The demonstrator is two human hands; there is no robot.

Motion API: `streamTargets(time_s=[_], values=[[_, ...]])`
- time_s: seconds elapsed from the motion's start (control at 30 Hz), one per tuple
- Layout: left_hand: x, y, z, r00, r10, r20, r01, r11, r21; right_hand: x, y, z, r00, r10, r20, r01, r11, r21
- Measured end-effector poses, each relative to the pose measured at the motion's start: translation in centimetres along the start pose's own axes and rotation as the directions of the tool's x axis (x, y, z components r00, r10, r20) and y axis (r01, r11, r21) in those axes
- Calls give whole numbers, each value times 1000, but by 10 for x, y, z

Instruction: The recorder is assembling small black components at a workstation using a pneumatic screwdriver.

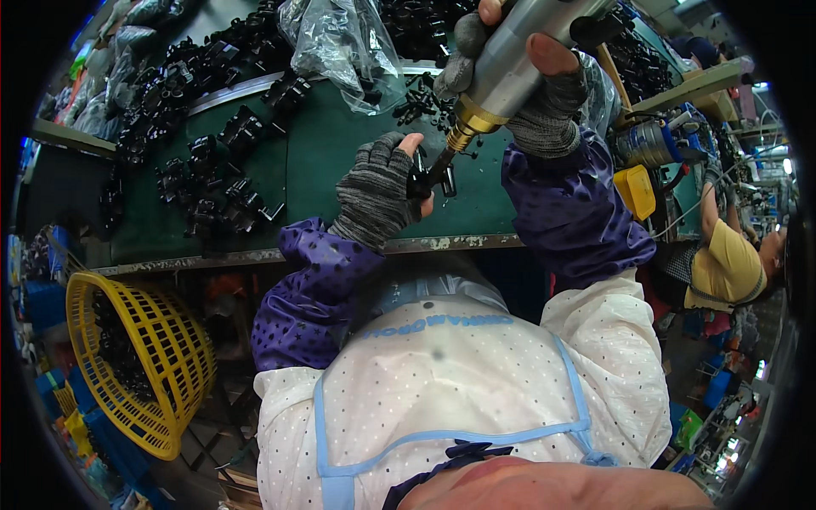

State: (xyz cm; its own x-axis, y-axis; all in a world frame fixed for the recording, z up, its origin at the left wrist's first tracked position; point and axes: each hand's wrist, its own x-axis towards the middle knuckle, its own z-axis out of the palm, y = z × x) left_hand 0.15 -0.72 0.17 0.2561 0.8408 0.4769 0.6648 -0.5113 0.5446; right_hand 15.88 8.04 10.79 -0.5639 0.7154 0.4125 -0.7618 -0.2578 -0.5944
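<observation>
Silver cylindrical metal driver (508, 75), clamped in grey-gloved right hand (546, 106), small black part (420, 178) under dark bit (440, 163), pinched by grey-gloved left hand (376, 187).

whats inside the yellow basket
The yellow latticed plastic basket holds a pile of small black parts; whatever lies beneath its top layer is covered and cannot be seen.

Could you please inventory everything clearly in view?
Driver tool: one, silver, upper centre
Small part: one, black, at driver tool's tip
Bench: one, green, ahead
Loose parts: many, black, on bench
Plastic bags: several, clear, upper area
Basket: one, yellow, lower left
Container: one, yellow, right side
Co-worker: at least one, yellow top, far right
Apron: one, white, lower centre
Sleeves: two, purple, forearms
Left hand: one, grey-gloved, holding small part
Right hand: one, grey-gloved, gripping driver tool
</observation>
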Motion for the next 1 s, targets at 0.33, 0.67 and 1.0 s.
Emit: streamTargets(time_s=[0.33, 0.67, 1.0], values=[[-31, -10, 0, 970, -96, 224, 74, 992, 105, -50, -7, -53, 990, 135, 34, 18, 116, -993], [-37, -7, -4, 996, -51, 67, 50, 999, 4, -113, 38, -87, 976, 111, -186, -115, -461, -880], [-37, -1, -2, 999, 34, 18, -35, 998, 45, -85, 57, -68, 767, 478, -429, -634, 459, -622]])
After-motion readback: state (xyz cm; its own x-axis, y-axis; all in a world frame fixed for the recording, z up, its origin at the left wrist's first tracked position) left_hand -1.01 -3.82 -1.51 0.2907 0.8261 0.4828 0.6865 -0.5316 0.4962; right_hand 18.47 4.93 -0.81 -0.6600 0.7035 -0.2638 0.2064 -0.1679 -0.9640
